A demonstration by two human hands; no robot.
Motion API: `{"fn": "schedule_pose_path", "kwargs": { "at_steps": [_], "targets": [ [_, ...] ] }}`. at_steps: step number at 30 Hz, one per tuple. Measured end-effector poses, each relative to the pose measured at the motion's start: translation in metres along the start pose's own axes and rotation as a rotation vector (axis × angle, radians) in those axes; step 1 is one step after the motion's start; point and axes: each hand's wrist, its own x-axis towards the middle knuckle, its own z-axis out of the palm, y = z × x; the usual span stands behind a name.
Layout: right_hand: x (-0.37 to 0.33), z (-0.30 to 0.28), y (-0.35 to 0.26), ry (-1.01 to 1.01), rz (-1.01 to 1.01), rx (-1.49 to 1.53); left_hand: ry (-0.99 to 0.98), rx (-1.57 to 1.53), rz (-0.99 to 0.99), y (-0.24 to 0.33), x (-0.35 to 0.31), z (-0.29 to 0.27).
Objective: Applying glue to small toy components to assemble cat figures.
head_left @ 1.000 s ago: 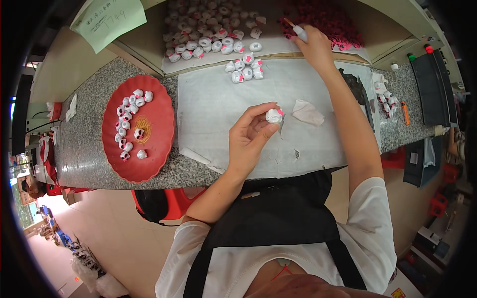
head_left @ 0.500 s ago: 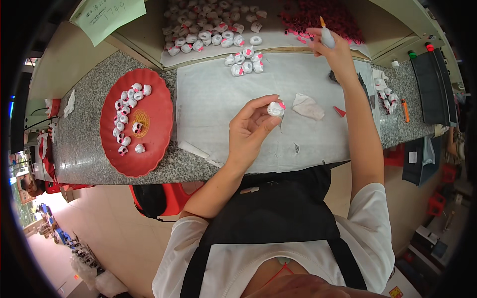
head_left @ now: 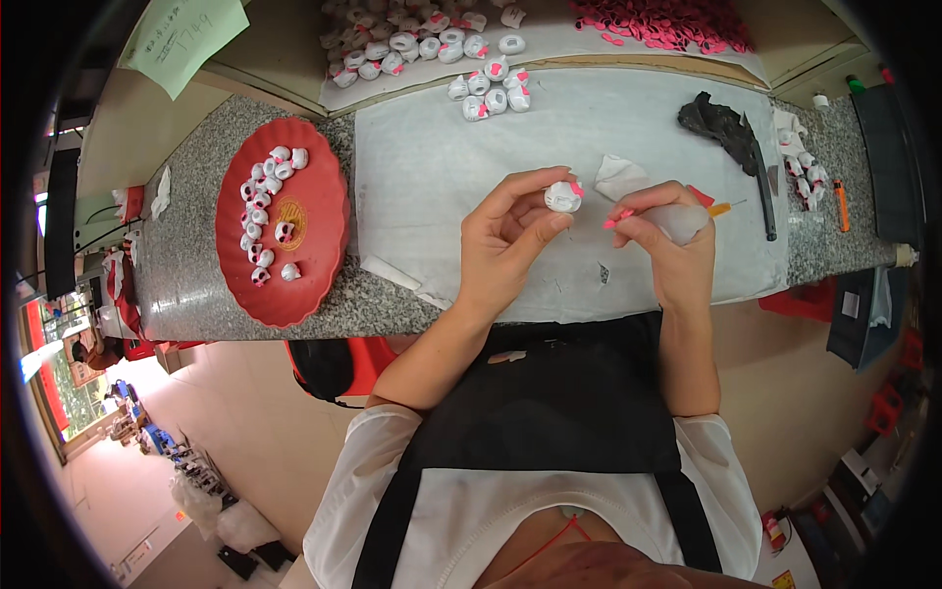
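Between thumb and fingertips, my left hand (head_left: pixel 502 238) holds a small white figurine head (head_left: pixel 562 197) with a pink patch on its upper right. Just to its right, my right hand (head_left: pixel 677 265) pinches a small pink piece (head_left: pixel 617 220) at the fingertips. A translucent squeeze bottle (head_left: pixel 681 224) with an orange needle tip is tucked in the same hand, its needle pointing right. The pink piece and the head are a little apart. Behind my right hand lies a crumpled white cloth (head_left: pixel 619 177).
A red scalloped plate (head_left: pixel 322 257) with several white heads stands left. More heads (head_left: pixel 491 88) sit at the back of the white sheet (head_left: pixel 422 177), below a shelf of pink pieces (head_left: pixel 677 24). Right lie a black crumpled bag (head_left: pixel 714 123), a black stick (head_left: pixel 766 201) and an orange pen (head_left: pixel 842 204).
My right hand has come back from the pink pile toward my left hand, now with a pink piece in its fingertips. My left hand still holds the head.
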Motion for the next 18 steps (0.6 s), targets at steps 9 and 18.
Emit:
{"fn": "schedule_pose_path", "kwargs": {
  "at_steps": [9, 18],
  "targets": [
    [-0.0068, 0.0011, 0.0055, -0.078, 0.009, 0.225, -0.024, 0.067, 0.064, 0.0004, -0.0013, 0.0040],
    [-0.0058, 0.0046, 0.0053, -0.067, 0.066, 0.159, -0.112, 0.334, 0.244, -0.0023, -0.0014, 0.0013]
  ]
}}
